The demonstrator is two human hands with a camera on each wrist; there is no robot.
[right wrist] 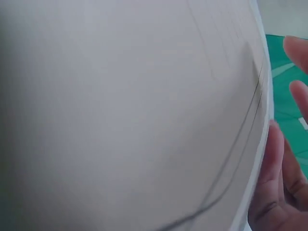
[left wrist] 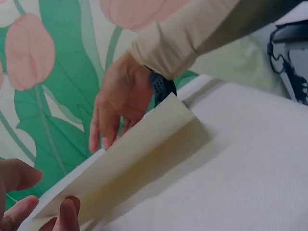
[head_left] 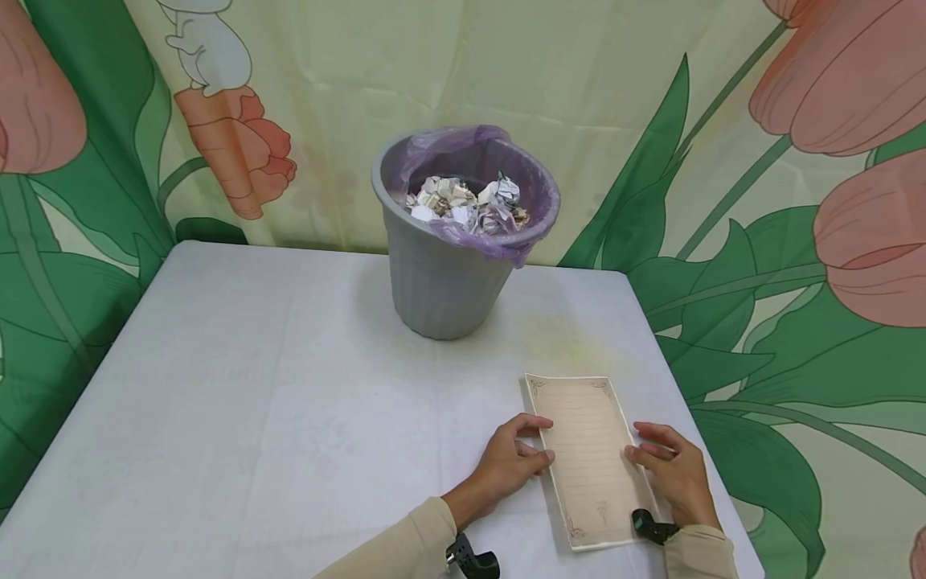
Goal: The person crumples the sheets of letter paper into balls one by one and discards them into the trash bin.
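A cream sheet of lined paper [head_left: 589, 450] with ornamental corners is at the front right of the white table. My left hand [head_left: 510, 458] pinches its left long edge, index finger and thumb tip at the margin. On the opposite edge, my right hand [head_left: 673, 466] holds the paper by the thumb, while two fingertips [right wrist: 299, 96] stand apart from it in the right wrist view. The left wrist view shows the paper [left wrist: 159, 130] tilted, its near side raised over a shadow. Seen from the right wrist, the paper [right wrist: 144, 96] bows and fills most of the picture.
A grey bin [head_left: 452, 281] with a purple liner [head_left: 531, 177] stands at the back middle of the table [head_left: 289, 402]. Crumpled paper balls [head_left: 463, 205] lie inside it. Behind hangs a cloth backdrop [head_left: 593, 80] printed with tulips. A black wrist camera [head_left: 473, 559] sits beside the left sleeve.
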